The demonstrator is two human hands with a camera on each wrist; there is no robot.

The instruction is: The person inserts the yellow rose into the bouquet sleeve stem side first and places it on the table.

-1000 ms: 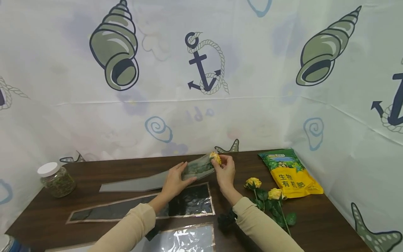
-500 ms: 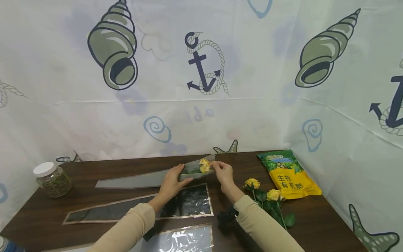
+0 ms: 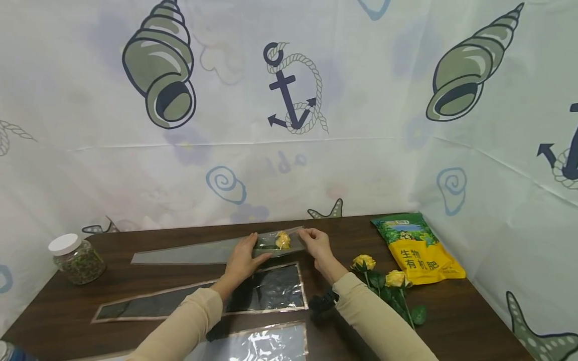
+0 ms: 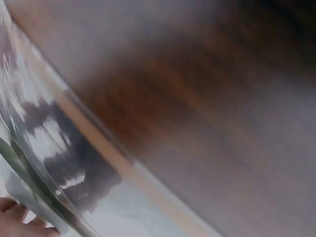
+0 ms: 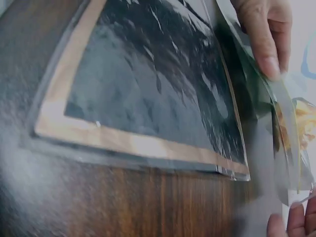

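Observation:
A yellow rose (image 3: 283, 240) lies inside a long, clear flower sleeve (image 3: 180, 253) with a pale, tapering lower end. My left hand (image 3: 244, 256) grips the sleeve around the stem, just left of the bloom. In the right wrist view, the left thumb (image 5: 270, 66) presses on the plastic. At the wide mouth, my right hand (image 3: 317, 244) pinches the sleeve's edge to the right of the rose. Green stem or leaf (image 4: 29, 173) shows through plastic in the left wrist view.
A black sleeve with a gold border (image 3: 275, 293) and a silvery one (image 3: 266, 346) lie nearer on the dark table (image 3: 361, 230). Right are loose yellow roses (image 3: 397, 279) and a fertilizer bag (image 3: 422, 255). A white-lidded jar of dried greenery (image 3: 79, 260) stands left.
The rose has gone leftward, deeper into the sleeve. My right hand has let go of the bloom and now pinches the sleeve's mouth. The sleeve lies lower and flatter.

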